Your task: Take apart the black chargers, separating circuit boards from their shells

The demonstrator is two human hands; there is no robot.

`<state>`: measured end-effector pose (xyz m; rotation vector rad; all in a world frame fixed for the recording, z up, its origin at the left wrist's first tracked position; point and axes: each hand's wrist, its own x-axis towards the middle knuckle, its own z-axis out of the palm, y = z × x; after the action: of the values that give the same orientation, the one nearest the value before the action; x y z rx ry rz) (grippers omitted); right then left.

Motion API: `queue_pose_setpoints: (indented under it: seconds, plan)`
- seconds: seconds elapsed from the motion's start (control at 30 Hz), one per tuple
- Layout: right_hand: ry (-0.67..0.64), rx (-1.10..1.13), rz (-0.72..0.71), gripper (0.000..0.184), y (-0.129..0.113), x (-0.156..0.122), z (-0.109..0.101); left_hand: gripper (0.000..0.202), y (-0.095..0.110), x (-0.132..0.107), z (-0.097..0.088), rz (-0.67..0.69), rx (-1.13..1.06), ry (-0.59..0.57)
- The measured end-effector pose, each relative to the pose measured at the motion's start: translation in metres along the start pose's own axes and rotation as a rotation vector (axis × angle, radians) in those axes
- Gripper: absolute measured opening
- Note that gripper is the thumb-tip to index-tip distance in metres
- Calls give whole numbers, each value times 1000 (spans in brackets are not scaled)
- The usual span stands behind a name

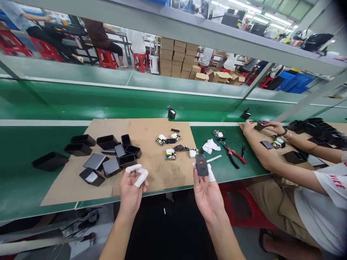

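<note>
My right hand (208, 195) is raised above the front edge of the bench, its fingers closed on a small black charger (201, 169) with an orange port slot in its face. My left hand (132, 187) is at the front edge too, loosely curled with fingers apart and nothing visible in it. White finger covers show on both hands. Just beyond my left hand lie several open black plastic cases (127, 160). Further ahead, small circuit boards (170, 154) with yellow and white parts rest on a cardboard sheet (151, 177).
Right of the cardboard are red-handled pliers (234, 155), a crumpled white cloth (211, 146) and a white strip (214, 158). A co-worker's hands (275, 127) hold a black part at far right. Two black plugs, one being a black adapter (171, 113), stand along the back. A shelf (173, 21) crosses overhead.
</note>
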<state>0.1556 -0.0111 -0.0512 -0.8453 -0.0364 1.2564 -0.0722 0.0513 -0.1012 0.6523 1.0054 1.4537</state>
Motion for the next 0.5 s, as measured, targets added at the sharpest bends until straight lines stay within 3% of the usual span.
queue_pose_setpoints:
  seconds: [0.1, 0.2, 0.27, 0.33, 0.4, 0.5]
  plan:
    - [38, 18, 42, 24, -1, -4, 5, 52, 0, 0, 0, 4, 4, 3]
    - [-16, -126, -92, 24, 4, 0, -1, 52, 0, 0, 0, 4, 9, 6]
    - [-1, -324, -368, 29, 10, 8, -11, 51, 0, -1, 0, 7, 5, 9]
    - [25, -571, -732, 33, 15, 20, -27, 52, 0, -1, -1, 11, -3, 6]
    - [-31, -856, -1050, 30, 19, 32, -43, 52, -1, -1, -2, 16, -11, 2]
    - [-216, -1233, -1257, 28, 24, 47, -64, 51, -3, -2, -3, 19, -9, 3]
